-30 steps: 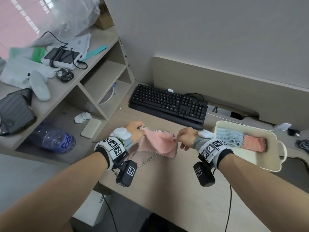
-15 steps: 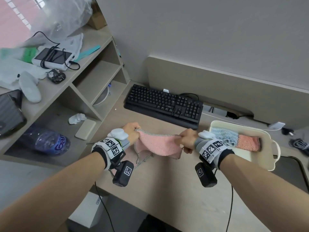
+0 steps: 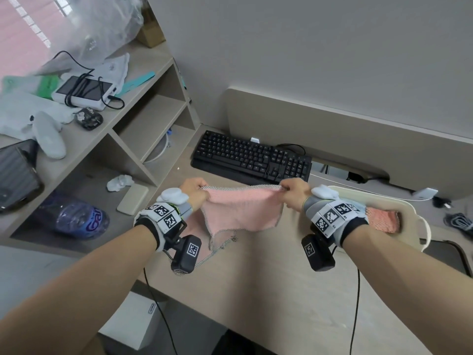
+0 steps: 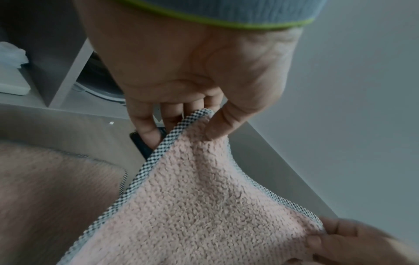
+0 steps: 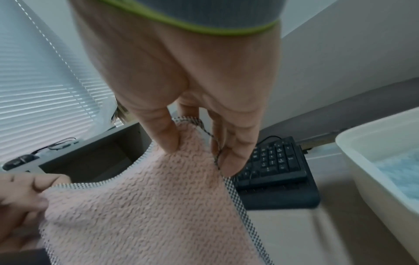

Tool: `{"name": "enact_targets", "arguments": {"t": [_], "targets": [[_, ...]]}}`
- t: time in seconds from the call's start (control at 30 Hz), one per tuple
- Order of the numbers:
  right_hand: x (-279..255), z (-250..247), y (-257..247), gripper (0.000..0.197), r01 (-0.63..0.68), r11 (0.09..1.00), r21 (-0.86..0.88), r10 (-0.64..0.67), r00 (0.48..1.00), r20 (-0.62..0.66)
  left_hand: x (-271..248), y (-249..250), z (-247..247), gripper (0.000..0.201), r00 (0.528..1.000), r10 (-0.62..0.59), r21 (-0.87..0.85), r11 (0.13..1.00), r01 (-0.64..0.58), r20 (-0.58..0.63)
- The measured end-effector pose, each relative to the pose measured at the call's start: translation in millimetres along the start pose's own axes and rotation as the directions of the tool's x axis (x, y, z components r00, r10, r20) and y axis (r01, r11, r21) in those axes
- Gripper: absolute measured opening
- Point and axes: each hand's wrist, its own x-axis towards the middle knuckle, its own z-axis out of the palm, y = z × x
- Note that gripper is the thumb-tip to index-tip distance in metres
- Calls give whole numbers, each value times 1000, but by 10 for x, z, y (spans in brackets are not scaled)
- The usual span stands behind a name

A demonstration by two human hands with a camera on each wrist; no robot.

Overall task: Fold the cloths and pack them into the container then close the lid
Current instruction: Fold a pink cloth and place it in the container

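A pink fluffy cloth (image 3: 240, 210) with a checked black-and-white edge hangs stretched between both hands above the desk. My left hand (image 3: 195, 192) pinches its left top corner (image 4: 199, 122) between thumb and fingers. My right hand (image 3: 291, 192) pinches the right top corner (image 5: 192, 132) the same way. The cloth's lower part droops onto the desk. At the right stands the cream container (image 3: 417, 224), open, holding a folded light blue cloth (image 5: 399, 170) and a folded orange-pink cloth (image 3: 382, 220). No lid is in view.
A black keyboard (image 3: 252, 157) lies behind the cloth. A shelf unit (image 3: 133, 111) at the left carries a bottle (image 3: 76, 220), a crumpled tissue (image 3: 119, 181), a flat white case (image 3: 133, 202) and devices with cables. The desk's front edge (image 3: 230, 326) runs below my arms.
My hands have moved apart and pulled the pink cloth's top edge taut between them. The cloth now hangs wider and flatter than a second ago.
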Motion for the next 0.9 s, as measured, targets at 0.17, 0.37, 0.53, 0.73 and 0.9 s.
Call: {"name": "enact_targets", "arguments": {"t": [0.17, 0.37, 0.53, 0.73, 0.9], "targets": [[-20, -189, -94, 25, 65, 997, -34, -68, 994, -87, -10, 185, -121, 36, 986, 132, -33, 990, -136, -103], [-122, -34, 16, 29, 62, 996, -68, -65, 997, -50, -203, 20, 71, 21, 986, 166, 125, 978, -165, 1], [-137, 435, 468, 15, -1, 965, -261, 42, 988, 149, -421, -501, 467, 19, 969, 50, 280, 953, -118, 240], [-134, 742, 806, 15, -63, 919, -388, 158, 963, 218, -495, -781, 732, 21, 961, -36, 371, 926, -71, 273], [-36, 785, 904, 34, -177, 856, -486, 308, 929, 204, -368, -800, 817, 18, 971, -41, 359, 932, -48, 236]]}}
